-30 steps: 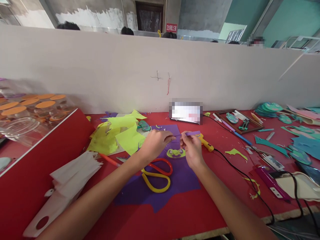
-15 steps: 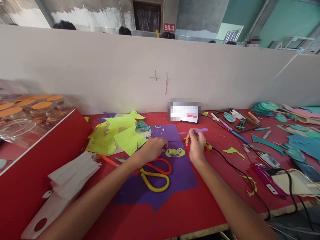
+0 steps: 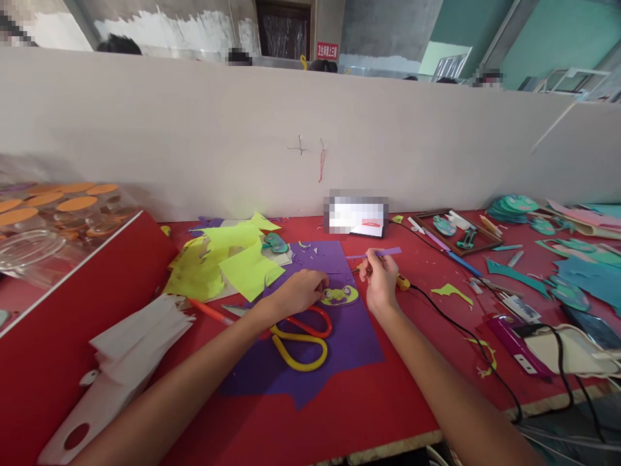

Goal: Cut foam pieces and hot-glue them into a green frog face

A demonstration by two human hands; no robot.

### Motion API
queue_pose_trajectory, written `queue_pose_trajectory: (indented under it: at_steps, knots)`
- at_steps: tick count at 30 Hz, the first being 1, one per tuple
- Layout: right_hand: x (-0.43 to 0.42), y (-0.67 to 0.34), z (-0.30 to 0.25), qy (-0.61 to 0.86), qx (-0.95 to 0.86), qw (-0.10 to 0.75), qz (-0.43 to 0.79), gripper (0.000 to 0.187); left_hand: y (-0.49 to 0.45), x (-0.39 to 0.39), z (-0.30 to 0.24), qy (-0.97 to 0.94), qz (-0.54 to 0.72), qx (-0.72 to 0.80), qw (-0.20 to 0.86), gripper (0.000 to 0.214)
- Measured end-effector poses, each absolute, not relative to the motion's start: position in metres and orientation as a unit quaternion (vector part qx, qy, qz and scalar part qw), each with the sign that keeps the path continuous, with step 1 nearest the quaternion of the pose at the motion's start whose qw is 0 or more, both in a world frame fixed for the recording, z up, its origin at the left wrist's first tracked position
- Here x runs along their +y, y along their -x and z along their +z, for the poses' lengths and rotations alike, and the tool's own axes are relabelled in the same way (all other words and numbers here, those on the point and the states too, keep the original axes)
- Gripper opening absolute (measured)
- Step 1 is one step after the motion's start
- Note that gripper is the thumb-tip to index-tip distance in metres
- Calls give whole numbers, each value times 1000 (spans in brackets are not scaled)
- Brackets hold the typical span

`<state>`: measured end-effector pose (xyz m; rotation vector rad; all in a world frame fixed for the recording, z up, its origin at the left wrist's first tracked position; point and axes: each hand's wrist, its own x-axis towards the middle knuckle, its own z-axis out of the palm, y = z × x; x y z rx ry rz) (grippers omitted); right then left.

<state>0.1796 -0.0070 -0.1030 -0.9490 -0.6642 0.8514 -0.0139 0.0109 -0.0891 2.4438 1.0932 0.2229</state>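
Observation:
My left hand point(image 3: 305, 289) rests on a purple sheet point(image 3: 339, 343), fingers curled together. Its fingertips are by the left end of a yellow-green cut-out point(image 3: 342, 296) with two round eyes; what they pinch, if anything, is hidden. A narrow purple strip point(image 3: 391, 252) is pinched in my right hand point(image 3: 381, 278), its thin left end reaching out over the sheet. Under that hand passes a yellow corded tool point(image 3: 402, 281); I cannot tell whether the fingers grip it. Scissors point(image 3: 301, 366) with one red and one yellow handle loop lie below my left wrist.
Yellow-green sheets point(image 3: 250, 268) and a white bag point(image 3: 140, 336) lie left. A lit phone point(image 3: 359, 217) leans near the back wall. Rightward are a brown tray point(image 3: 485, 243), teal pieces point(image 3: 517, 272), a magenta power strip point(image 3: 519, 349) and a black cable point(image 3: 451, 323). Lidded jars point(image 3: 77, 207) stand beyond the red divider.
The fingers of my left hand have curled in slightly beside the cut-out. My right hand keeps the purple strip in nearly the same place. The whole view has shifted a little.

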Motion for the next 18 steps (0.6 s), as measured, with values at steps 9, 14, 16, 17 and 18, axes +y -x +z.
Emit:
queue_pose_trajectory:
  at_steps: [9,14,16,17,18]
  knots:
    - [-9,-176,-104,440,-316,742,394,29,16,8,-83,-889,86,371,253,18]
    - [-8,-178,-103,442,-315,744,389,26,15,8,-72,-865,103,372,321,20]
    - [-7,-179,-103,444,-316,746,383,24,18,11,-64,-863,127,377,312,20]
    - [-7,-179,-102,444,-315,747,381,23,21,13,-58,-863,140,379,302,20]
    - [-7,-179,-102,444,-314,748,380,23,24,14,-52,-863,154,382,291,20]
